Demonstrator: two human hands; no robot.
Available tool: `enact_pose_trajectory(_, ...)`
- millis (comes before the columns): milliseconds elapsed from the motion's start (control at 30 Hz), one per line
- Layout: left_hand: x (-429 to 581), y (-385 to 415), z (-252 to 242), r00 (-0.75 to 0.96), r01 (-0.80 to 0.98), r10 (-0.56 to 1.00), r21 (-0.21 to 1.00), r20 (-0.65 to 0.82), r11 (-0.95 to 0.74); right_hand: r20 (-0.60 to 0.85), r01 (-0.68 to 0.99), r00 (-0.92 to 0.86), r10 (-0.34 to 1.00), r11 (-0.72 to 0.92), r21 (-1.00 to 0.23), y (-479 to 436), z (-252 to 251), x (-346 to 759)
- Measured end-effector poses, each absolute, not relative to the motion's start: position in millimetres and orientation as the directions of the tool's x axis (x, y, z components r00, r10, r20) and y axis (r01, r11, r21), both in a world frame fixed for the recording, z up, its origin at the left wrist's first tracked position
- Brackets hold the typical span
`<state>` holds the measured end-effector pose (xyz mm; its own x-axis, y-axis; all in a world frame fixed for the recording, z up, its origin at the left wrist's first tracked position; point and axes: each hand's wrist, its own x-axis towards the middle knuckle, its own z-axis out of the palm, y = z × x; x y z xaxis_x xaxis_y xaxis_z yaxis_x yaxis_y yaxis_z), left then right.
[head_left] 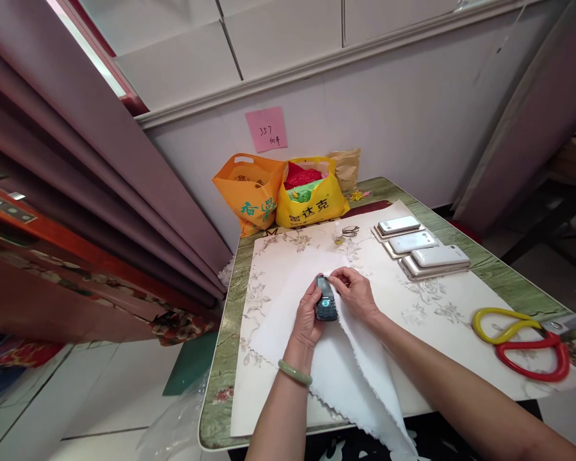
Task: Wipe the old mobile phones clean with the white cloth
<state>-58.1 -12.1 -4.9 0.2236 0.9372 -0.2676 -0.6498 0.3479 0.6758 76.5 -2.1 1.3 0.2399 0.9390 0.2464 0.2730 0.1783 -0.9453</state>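
A dark keypad mobile phone [326,308] is upright in my left hand [308,314], the thumb along its left edge. My right hand [355,291] pinches a white cloth [365,358] with a scalloped edge at the phone's upper right corner. The cloth drapes from there down past the table's front edge, and part of it lies under my left hand. A green bangle [295,372] circles my left wrist.
Several phones [415,241] lie stacked at right on the flowered paper [269,275]. Red and yellow scissors [532,339] rest near the right edge. At the back stand an orange bag [249,192], a filled yellow bag [314,206], a small bottle [338,233] and a wire-like item [350,231].
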Motion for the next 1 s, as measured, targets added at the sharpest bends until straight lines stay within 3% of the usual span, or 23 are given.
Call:
enact_pose_trajectory(100, -58, -12, -6, 0.167, -0.678, 0.929, 0.645, -0.331, 0.352, 0.26, 0.289, 0.242, 0.935, 0.186, -0.939, -7, -1, 73)
enact_pose_trajectory(233, -58, -9, -9, 0.127, -0.746, 0.908, 0.565, -0.399, 0.352, 0.362, 0.428, 0.184, 0.914, 0.257, -0.866, -6, 1, 70)
enact_pose_trajectory(467, -62, -6, -7, 0.283, -0.764, 0.882, 0.468, -0.375, 0.444, 0.388, 0.529, 0.115, 0.915, 0.274, -0.803, -2, -4, 62)
enact_pose_trajectory(700, -66, -8, 3, 0.36, -0.728, 0.89, 0.512, -0.28, 0.456, 0.384, 0.428, -0.258, 0.887, 0.461, -0.777, -34, -3, 49)
enact_pose_trajectory(767, -64, -7, 1, 0.355, -0.731, 0.883, 0.498, -0.306, 0.466, 0.376, 0.432, -0.223, 0.899, 0.437, -0.789, -20, 0, 52)
enact_pose_trajectory(933, -61, -7, -7, 0.381, -0.719, 0.867, 0.486, -0.322, 0.497, 0.323, 0.493, 0.129, 0.938, 0.222, -0.841, 17, 2, 60)
enact_pose_trajectory(1000, -62, -8, -9, 0.369, -0.732, 0.872, 0.478, -0.32, 0.485, 0.347, 0.484, 0.112, 0.931, 0.254, -0.838, 9, -1, 57)
